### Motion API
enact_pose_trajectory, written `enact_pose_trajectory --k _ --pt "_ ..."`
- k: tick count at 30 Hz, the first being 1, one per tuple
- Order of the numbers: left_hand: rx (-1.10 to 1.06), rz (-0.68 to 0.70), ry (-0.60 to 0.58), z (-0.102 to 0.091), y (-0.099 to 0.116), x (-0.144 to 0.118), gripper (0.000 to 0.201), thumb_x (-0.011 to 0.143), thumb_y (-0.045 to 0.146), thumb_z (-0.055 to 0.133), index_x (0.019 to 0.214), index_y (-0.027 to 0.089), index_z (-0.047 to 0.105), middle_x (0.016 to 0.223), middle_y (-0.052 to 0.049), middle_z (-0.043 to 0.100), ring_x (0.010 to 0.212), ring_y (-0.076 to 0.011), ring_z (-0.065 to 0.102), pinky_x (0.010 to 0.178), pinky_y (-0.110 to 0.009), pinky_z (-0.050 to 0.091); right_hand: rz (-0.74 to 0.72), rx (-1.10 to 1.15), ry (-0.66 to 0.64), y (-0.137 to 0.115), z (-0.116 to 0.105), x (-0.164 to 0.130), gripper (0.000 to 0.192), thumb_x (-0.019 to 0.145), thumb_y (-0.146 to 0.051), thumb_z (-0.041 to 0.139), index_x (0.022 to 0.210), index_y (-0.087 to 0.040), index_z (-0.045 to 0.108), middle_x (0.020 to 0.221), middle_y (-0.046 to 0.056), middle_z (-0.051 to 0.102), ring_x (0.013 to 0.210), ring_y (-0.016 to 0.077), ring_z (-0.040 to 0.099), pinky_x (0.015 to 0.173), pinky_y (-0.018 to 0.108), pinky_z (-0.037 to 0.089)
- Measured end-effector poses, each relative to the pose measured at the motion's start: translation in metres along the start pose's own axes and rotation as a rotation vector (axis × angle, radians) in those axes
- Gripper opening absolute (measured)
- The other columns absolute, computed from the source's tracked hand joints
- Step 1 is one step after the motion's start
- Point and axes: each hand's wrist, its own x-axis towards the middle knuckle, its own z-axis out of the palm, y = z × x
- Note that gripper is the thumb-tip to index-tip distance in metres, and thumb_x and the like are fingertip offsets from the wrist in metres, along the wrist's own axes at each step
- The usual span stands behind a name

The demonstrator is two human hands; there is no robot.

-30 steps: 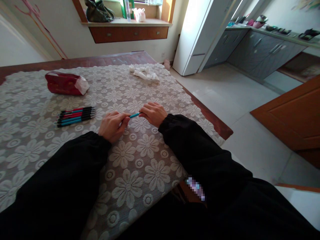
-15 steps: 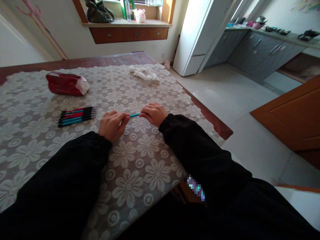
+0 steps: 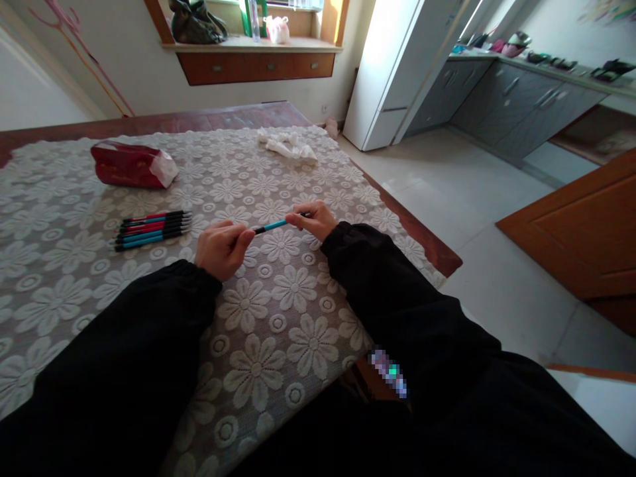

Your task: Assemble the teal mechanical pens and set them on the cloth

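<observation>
Blue-and-black pen [image 3: 273, 226] was held between hands above table [image 3: 428, 242], toward right edge. Black end was pinched by left hand [image 3: 221, 250], thumb on curled fingers; other end was gripped by right hand [image 3: 314, 219], fingertips closed. Two-ended hold judged chosen for steadiness. Spare pens [image 3: 153, 230] were laid parallel, left of hands, presumably for easy reach. Red pouch [image 3: 126, 165] was set toward far edge, likely for working room.
</observation>
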Motion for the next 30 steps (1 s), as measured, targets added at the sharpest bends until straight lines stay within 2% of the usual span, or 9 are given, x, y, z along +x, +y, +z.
enact_pose_trajectory --k 3,10,14,19,22,25,30 --pt "-0.045 0.048 -0.012 0.0 0.0 0.0 0.046 0.101 0.036 0.046 0.059 0.021 0.039 0.057 0.0 0.039 0.055 -0.0158 0.039 0.058 -0.035 0.026 0.028 0.076 -0.032 -0.002 0.001 -0.002 0.069 0.084 -0.078 0.062 0.051 -0.02 0.042 0.049 -0.008 0.03 0.049 0.0057 0.026 0.051 0.028 0.017" --pt "-0.162 0.225 -0.079 0.003 -0.007 0.0 0.045 0.102 0.029 0.045 0.059 0.022 0.035 0.053 0.0 0.038 0.055 -0.0168 0.039 0.058 -0.036 0.028 0.147 0.191 -0.186 -0.007 0.005 -0.007 0.076 0.082 -0.089 0.048 0.048 -0.023 0.034 0.046 -0.008 0.025 0.047 0.0057 0.02 0.049 0.029 0.014" --pt "-0.212 0.291 -0.023 0.003 -0.008 -0.001 0.05 0.105 0.036 0.043 0.058 0.022 0.034 0.051 0.0 0.038 0.053 -0.0166 0.037 0.056 -0.037 0.026 0.149 0.156 -0.229 -0.015 0.008 -0.009 0.078 0.082 -0.092 0.043 0.048 -0.023 0.031 0.046 -0.008 0.024 0.047 0.0057 0.02 0.049 0.029 0.015" --pt "-0.281 0.396 0.074 0.001 0.0 0.001 0.056 0.103 0.042 0.052 0.056 0.022 0.029 0.048 0.001 0.031 0.05 -0.0156 0.032 0.053 -0.037 0.021 0.121 0.122 -0.253 -0.012 0.014 -0.011 0.077 0.087 -0.089 0.04 0.05 -0.022 0.036 0.046 -0.008 0.026 0.047 0.0058 0.022 0.049 0.027 0.018" --pt "-0.321 0.414 0.109 0.0 0.002 0.002 0.055 0.103 0.042 0.054 0.057 0.022 0.031 0.048 0.002 0.031 0.049 -0.0153 0.032 0.051 -0.036 0.021 0.044 0.057 -0.294 -0.008 0.017 -0.011 0.076 0.094 -0.084 0.034 0.054 -0.02 0.044 0.049 -0.006 0.036 0.048 0.0066 0.031 0.052 0.026 0.023" --pt "-0.37 0.423 0.121 0.001 -0.002 0.001 0.057 0.103 0.047 0.05 0.056 0.022 0.032 0.047 0.001 0.032 0.047 -0.0154 0.033 0.05 -0.036 0.023 -0.114 -0.064 -0.342 -0.005 0.018 -0.01 0.078 0.096 -0.083 0.026 0.057 -0.019 0.046 0.057 -0.003 0.045 0.054 0.0084 0.04 0.058 0.026 0.03" --pt "-0.386 0.238 0.004 0.003 -0.005 -0.004 0.068 0.102 0.07 0.033 0.052 0.024 0.028 0.047 -0.002 0.029 0.047 -0.0178 0.033 0.052 -0.04 0.023 -0.372 -0.445 -0.363 -0.001 0.012 -0.006 0.077 0.095 -0.086 0.021 0.061 -0.021 0.045 0.066 0.0 0.046 0.068 0.0139 0.045 0.066 0.03 0.031"
